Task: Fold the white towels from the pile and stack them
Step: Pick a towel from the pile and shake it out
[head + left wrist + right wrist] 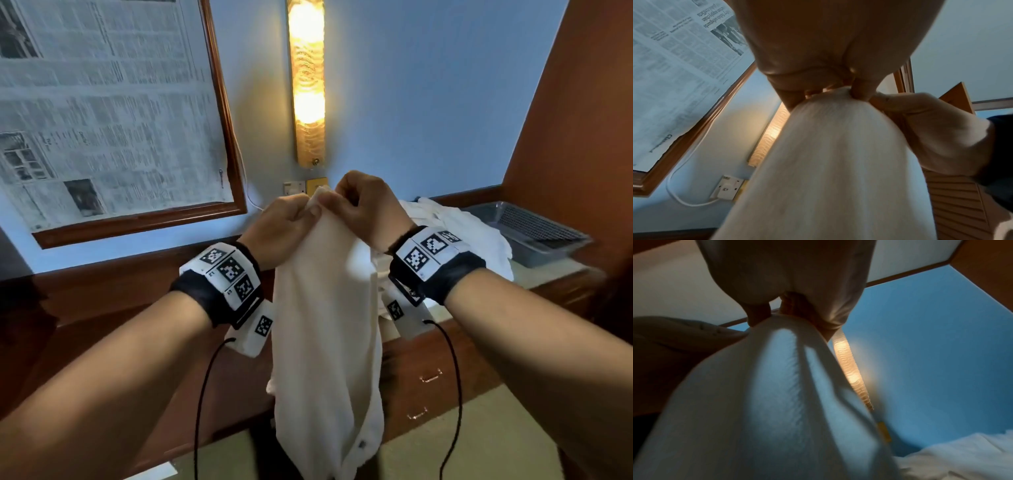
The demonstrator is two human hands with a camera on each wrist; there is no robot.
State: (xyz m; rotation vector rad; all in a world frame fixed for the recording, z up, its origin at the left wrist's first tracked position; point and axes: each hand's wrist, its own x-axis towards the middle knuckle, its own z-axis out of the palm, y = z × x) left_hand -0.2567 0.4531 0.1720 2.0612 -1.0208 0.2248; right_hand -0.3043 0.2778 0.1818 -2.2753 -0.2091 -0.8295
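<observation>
Far left on the blue wall: a wood-framed newspaper print [102, 113], then a tall amber glass wall lamp [306, 82], lit, w/ a white wall socket [294, 187] just below.

Centre: left hand [281, 229] is raised at chest height, fingers curled, pinching the top edge of a white terry towel [325, 325]. Left wrist view shows the cloth bunched between thumb and fingertips [861, 92]. Right hand [370, 209] sits just beside it, nearly touching, also curled & pinching the same top edge; right wrist view confirms cloth gathered in its grip. The towel hangs straight down between both forearms in loose vertical folds, bottom end below the dark wooden counter [462, 363] edge.

Right: the pile of crumpled white towels [455, 222] lies on the counter behind the right wrist, and beyond it a grey plastic tray [534, 233].

Progress, judging from this: early stage for this towel — picked up, not yet spread or folded. Whether a white block behind the right wrist is a folded stack, can't tell. Pile still has several pcs, so most of the work looks left.
</observation>
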